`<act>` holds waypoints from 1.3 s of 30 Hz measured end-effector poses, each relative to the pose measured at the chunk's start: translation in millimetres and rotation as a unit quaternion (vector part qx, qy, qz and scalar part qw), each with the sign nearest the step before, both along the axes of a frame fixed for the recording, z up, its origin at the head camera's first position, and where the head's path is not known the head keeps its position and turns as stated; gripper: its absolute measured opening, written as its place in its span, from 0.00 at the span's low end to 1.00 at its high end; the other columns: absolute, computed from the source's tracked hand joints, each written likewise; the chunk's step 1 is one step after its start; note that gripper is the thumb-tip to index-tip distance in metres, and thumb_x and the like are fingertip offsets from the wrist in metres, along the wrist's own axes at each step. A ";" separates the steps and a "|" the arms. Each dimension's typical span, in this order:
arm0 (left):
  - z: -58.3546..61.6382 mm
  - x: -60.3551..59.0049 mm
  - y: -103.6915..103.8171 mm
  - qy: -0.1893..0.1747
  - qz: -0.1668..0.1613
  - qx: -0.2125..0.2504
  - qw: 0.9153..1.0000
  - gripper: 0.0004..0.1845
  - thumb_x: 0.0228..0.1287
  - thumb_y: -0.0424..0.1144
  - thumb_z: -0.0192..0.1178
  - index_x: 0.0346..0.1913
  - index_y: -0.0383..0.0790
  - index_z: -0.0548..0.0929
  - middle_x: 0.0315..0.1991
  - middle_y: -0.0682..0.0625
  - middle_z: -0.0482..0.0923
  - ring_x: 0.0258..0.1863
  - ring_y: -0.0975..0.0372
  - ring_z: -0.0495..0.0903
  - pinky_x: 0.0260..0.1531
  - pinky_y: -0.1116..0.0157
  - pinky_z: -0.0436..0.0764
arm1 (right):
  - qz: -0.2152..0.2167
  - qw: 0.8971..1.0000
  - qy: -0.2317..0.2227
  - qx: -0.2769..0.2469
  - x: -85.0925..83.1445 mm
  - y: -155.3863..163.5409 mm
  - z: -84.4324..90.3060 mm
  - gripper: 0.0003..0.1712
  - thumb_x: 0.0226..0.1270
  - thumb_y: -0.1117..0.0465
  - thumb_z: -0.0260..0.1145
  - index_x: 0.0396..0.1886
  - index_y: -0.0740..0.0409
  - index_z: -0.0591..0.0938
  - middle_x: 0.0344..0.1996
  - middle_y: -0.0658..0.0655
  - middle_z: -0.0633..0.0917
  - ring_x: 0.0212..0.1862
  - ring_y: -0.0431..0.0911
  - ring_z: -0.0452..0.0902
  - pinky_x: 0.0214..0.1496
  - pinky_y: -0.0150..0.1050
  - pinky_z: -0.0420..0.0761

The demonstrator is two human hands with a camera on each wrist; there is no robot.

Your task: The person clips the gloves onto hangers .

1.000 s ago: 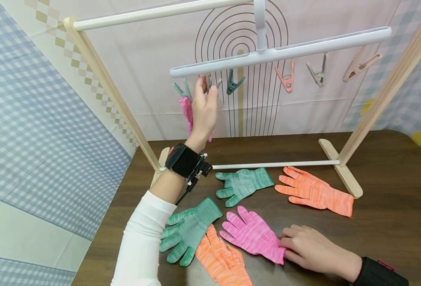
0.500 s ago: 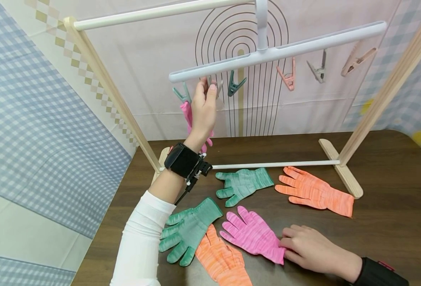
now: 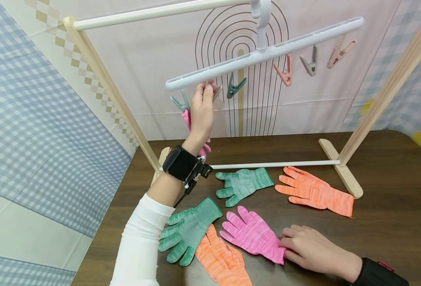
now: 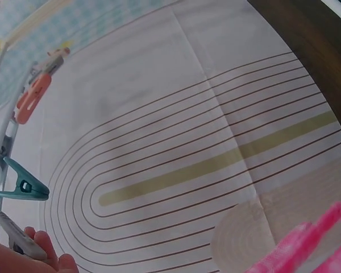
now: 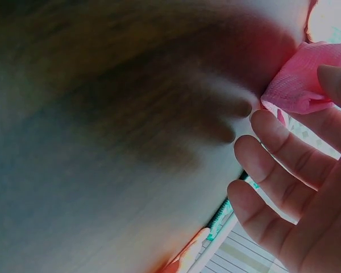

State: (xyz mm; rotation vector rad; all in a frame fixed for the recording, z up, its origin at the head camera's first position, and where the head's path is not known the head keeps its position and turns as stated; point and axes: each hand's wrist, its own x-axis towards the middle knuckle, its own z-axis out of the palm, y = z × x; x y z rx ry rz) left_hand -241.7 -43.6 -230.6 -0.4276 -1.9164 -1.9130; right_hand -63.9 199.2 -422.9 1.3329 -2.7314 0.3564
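My left hand point(image 3: 202, 113) is raised to the left part of a white hanger point(image 3: 267, 53) and grips a grey clothespin point(image 4: 20, 236) there. Just left of that hand, a pale green clothespin point(image 3: 182, 102) holds a pink glove point(image 3: 186, 116), partly hidden behind the wrist. To its right hangs a dark green clothespin point(image 3: 234, 86). Down on the table, my right hand point(image 3: 312, 248) pinches the cuff of another pink glove point(image 3: 251, 232) between thumb and forefinger; in the right wrist view the other fingers are spread beside the pink cuff point(image 5: 298, 85).
Green gloves point(image 3: 244, 183) point(image 3: 192, 230) and orange gloves point(image 3: 314, 188) point(image 3: 224, 260) lie around the pink one. Pink, grey and beige clothespins point(image 3: 284, 71) point(image 3: 309, 61) point(image 3: 340, 53) hang on the hanger's right side. The wooden rack's posts point(image 3: 110, 91) and lower bar point(image 3: 274, 165) frame the back of the table.
The hanger has tilted and turned: its left end is lower, its right end higher and further left. My left hand has come down slightly with the clothespin. My right hand has stayed put.
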 end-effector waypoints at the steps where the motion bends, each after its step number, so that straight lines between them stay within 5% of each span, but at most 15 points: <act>1: 0.0 0.9 -0.2 0.000 0.002 -0.002 1.000 0.18 0.70 0.38 0.36 0.55 0.31 0.67 0.47 0.40 0.71 0.53 0.61 0.71 0.54 0.75 0.66 | 0.000 1.000 0.001 0.000 0.0 -0.1 0.0 0.02 0.53 0.54 0.63 0.23 0.41 0.78 0.23 0.36 0.67 0.27 0.31 0.61 0.25 0.29 0.62; 19: -3.4 13.3 -2.8 -0.022 -0.031 0.038 0.999 0.17 0.70 0.39 0.34 0.48 0.33 0.70 0.48 0.43 0.72 0.53 0.61 0.69 0.54 0.70 0.64 | 0.000 1.000 0.002 -0.002 0.2 -0.3 0.6 0.03 0.53 0.55 0.63 0.23 0.41 0.78 0.23 0.36 0.68 0.27 0.31 0.61 0.25 0.30 0.62; 39: -3.8 22.6 -4.6 -0.048 -0.082 0.070 0.993 0.15 0.70 0.42 0.36 0.46 0.37 0.69 0.48 0.38 0.76 0.40 0.62 0.76 0.49 0.66 0.70 | 0.000 1.000 0.007 -0.004 0.6 -0.7 -0.3 0.02 0.52 0.54 0.64 0.23 0.42 0.78 0.23 0.36 0.68 0.27 0.32 0.62 0.25 0.30 0.62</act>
